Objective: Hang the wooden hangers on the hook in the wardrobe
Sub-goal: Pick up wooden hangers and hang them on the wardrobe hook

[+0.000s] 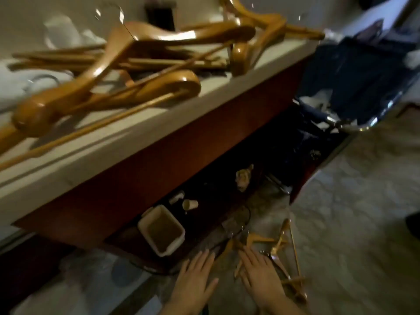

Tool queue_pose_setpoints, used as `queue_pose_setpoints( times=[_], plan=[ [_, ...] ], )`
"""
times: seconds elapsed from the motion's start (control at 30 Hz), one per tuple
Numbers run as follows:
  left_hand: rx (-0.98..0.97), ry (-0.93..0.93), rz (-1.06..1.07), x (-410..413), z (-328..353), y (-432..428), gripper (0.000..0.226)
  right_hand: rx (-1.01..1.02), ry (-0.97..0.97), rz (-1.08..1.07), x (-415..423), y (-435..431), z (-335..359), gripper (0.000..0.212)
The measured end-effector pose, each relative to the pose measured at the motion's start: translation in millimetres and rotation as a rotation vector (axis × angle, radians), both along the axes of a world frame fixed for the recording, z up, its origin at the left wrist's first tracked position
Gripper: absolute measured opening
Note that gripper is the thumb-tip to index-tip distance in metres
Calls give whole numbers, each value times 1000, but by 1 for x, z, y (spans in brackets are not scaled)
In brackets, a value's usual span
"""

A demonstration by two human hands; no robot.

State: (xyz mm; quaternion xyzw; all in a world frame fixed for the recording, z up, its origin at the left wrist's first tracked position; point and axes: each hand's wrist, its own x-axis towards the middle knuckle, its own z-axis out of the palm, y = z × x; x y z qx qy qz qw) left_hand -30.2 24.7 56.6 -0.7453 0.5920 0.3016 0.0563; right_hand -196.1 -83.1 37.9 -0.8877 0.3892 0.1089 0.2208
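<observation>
Closest to the lens, at the bottom of my feed, the left hand (195, 280) is spread flat with its fingers straight. It holds nothing and hovers over the floor just left of a small heap of light-brown wooden hangers (284, 244). The right hand (261, 278) is likewise opened out, palm down, fingers straight and slightly apart. It lies over the near end of that heap, its fingertips (244, 250) against or just above one hanger arm; motion blur keeps me from telling whether they touch. Neither hand grips anything.

These floor hangers lie tangled on pale mottled carpet (352, 201), just in front of the dark open space under a long counter. In that space I make out a cream rectangular plastic bin (173, 246) standing open-topped. A small pale paper cup (190, 204) lies on its side just beyond it, and a crumpled beige wad of paper (243, 178) sits further along.

Higher up, the counter's pale stone top (159, 123) sits over a reddish-brown wooden front panel (159, 169). A larger pile of glossy golden-brown wooden hangers (136, 64) sprawls across that top, the hangers crossed over one another, some with thin bars. Behind it, blurred, stand white cups (61, 30) and a dark bottle (161, 12). At the counter's right end is a dark blue bag on a chrome frame (354, 83).
</observation>
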Motion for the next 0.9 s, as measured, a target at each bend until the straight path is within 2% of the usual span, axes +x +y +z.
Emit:
queue_pose_setpoints(
  times=[0.07, 0.13, 0.17, 0.43, 0.57, 0.7, 0.9],
  plan=[
    [47, 24, -38, 6, -20, -8, 81, 46, 147, -34, -5, 7, -28, 55],
    [34, 70, -43, 15, -41, -16, 99, 56, 151, -55, -5, 7, -41, 52],
    [34, 79, -72, 17, -50, -18, 102, 36, 169, -72, -6, 8, -44, 52],
    [65, 112, -181, 25, -138, -58, 93, 33, 241, -231, -12, 5, -122, 52],
    [118, 132, -183, 17, -194, -74, 92, 123, 205, -337, -25, -1, -183, 56],
    [157, 129, -161, 9, -260, -87, 89, 294, 190, -413, -40, -19, -248, 54],
    [232, 153, -85, 4, -368, -117, 59, 319, 251, -463, -52, -54, -345, 60]
  ],
)
